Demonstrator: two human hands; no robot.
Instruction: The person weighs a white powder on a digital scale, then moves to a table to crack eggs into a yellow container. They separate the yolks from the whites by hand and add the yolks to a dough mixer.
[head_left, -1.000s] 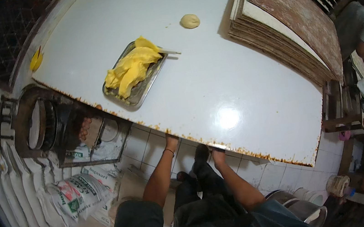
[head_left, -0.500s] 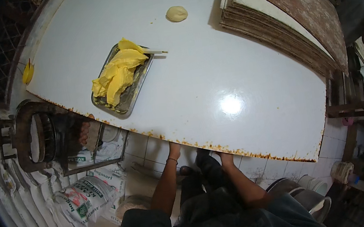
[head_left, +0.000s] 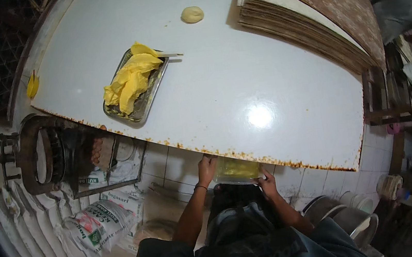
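Just below the front edge of the white table (head_left: 187,105), a clear rectangular container (head_left: 237,170) with a yellowish content or tint is between my two hands. The table edge hides its far end. My left hand (head_left: 207,171) is closed on its left side, and my right hand (head_left: 266,182) grips its right near corner. On the tabletop stands a metal tray (head_left: 149,100) heaped with soft yellow spread (head_left: 133,80). A pale-handled spreading tool (head_left: 169,55) sticks out over the tray's right rim. Farther back lies a round lump of dough (head_left: 192,15).
Stacked boards (head_left: 307,27) occupy the table's far right. The front edge (head_left: 294,166) is rusty and chipped. Filled sacks (head_left: 94,226) and a dark metal machine (head_left: 38,156) stand at the left. Large metal pots (head_left: 340,217) are at the lower right. Eggs (head_left: 98,150) show below the table.
My hands, earlier partly hidden under the table edge, have drawn back toward me. The clear container has come into view between them.
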